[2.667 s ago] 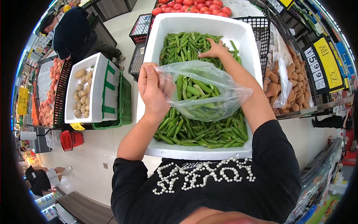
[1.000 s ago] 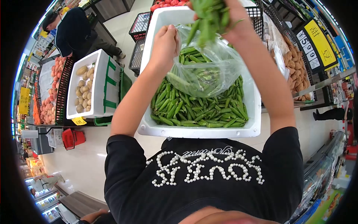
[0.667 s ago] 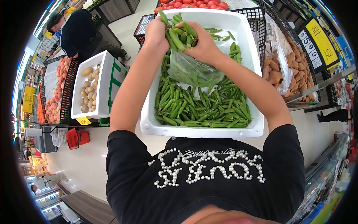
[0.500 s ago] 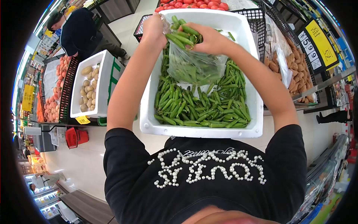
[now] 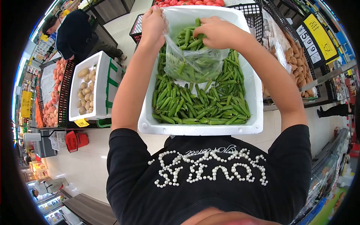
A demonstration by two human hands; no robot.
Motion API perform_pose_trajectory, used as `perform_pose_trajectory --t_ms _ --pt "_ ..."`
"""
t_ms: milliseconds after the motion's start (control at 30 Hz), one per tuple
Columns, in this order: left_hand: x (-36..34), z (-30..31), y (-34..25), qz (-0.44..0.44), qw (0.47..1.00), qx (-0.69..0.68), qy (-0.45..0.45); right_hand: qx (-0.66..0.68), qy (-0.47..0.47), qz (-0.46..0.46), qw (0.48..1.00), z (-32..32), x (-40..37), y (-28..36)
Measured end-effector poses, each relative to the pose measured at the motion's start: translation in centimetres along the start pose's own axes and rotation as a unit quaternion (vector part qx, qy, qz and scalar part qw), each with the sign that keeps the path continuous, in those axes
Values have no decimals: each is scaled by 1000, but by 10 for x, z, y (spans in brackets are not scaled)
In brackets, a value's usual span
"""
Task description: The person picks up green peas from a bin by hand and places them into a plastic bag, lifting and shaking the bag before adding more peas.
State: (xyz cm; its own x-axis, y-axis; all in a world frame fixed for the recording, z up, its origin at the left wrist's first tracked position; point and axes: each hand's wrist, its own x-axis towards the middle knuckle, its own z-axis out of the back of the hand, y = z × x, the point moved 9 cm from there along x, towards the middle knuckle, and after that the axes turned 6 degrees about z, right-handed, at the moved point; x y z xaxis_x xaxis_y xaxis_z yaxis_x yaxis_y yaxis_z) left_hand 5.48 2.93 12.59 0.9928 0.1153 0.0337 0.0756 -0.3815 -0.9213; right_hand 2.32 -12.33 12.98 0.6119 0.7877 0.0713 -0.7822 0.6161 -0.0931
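A white foam box full of green pea pods stands in front of me. Over its far part hangs a clear plastic bag with pods inside. My left hand, closed, grips the bag's edge at the upper left. At the bag's mouth, my right hand has its fingers bent around a pod, above a heap of pods inside. Its fingertips are partly hidden by the pods.
Red tomatoes lie beyond the box. Brown tubers are at the right, near a yellow price sign. At the left are a white box of potatoes, peaches and another person.
My right hand has loosened from its bunch of pods, which now lies lower in the bag. The bag's mouth is wider, and my left hand has moved slightly up and left.
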Motion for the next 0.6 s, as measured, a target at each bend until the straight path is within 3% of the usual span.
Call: perform_pose_trajectory --t_ms 133,233,367,467,600 --pt "2 3 7 7 1000 -18 -23 4 -135 31 990 17 -5 21" --pt "2 5 8 0 1000 -21 -22 -13 -222 103 970 42 -13 54" --pt "-3 2 5 -2 1000 -14 -24 -61 -111 183 975 10 -24 99" --pt "-5 3 5 5 1000 -13 -7 -82 -88 237 964 -4 -21 101" --pt "-8 6 4 5 1000 -13 -4 98 -249 245 932 35 -28 86"
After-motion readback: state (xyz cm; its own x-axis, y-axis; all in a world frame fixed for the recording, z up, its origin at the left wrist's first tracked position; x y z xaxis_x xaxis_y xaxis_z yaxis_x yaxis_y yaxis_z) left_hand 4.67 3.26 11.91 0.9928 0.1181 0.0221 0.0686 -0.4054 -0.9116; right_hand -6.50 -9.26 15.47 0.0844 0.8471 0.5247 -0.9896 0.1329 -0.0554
